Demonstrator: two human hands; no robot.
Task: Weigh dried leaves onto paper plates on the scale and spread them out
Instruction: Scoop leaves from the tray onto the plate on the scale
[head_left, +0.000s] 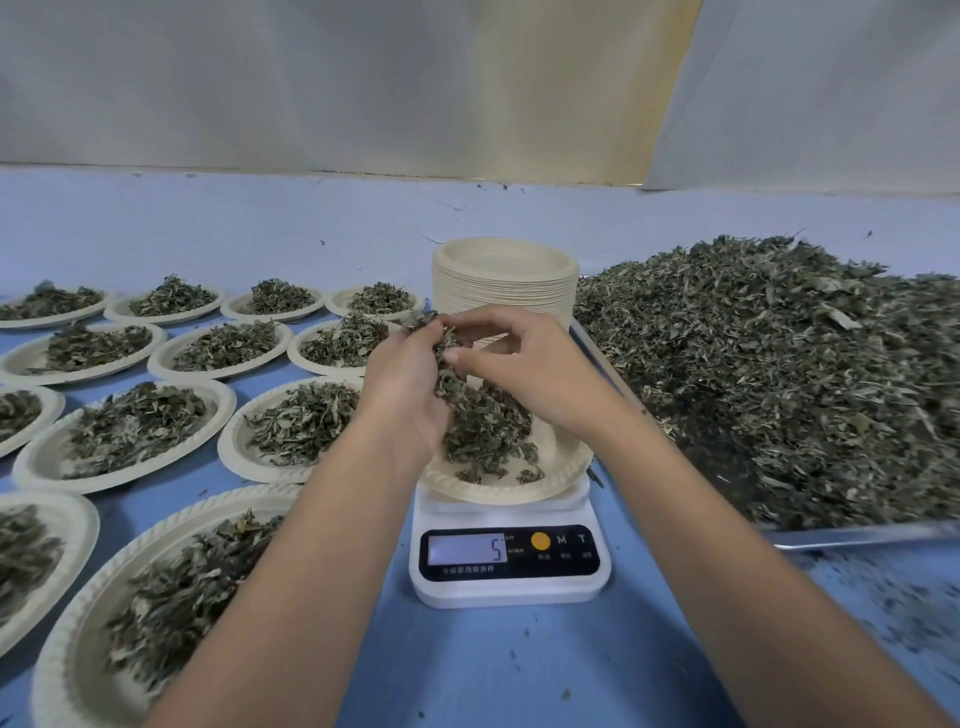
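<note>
White plastic, the scale (509, 556) sits on a blue table cover (519, 670), and its display (467, 550) reads 5. On the scale's platform rests a paper plate (563, 470) holding a loose pile of dried leaves (485, 428); the pile lies mostly toward the plate's middle and far side, with a few scraps near its front rim. Both hands meet just above this plate. The left hand (405, 387) is cupped, its fingers curled round a clump of leaves (445, 344). The right hand (532, 364) comes in from the scale's right side, thumb and fingertips closed in a pinch on the same clump, while some of the clump trails down toward the pile. Directly behind the scale stands a tall stack of empty plates (504, 283), partly hidden by the hands. To the right of the scale, just beside it, a metal tray (857, 536) carries a large heap of leaves (779, 364). To the left of the scale, rows of filled plates (135, 428) cover the table, each with leaves spread across it; the nearest ones disappear under the left forearm. Leaf crumbs (893, 603) are scattered on the cover in front of the tray, to the scale's right. Far behind the scale hangs a pale sheet (363, 88)
</note>
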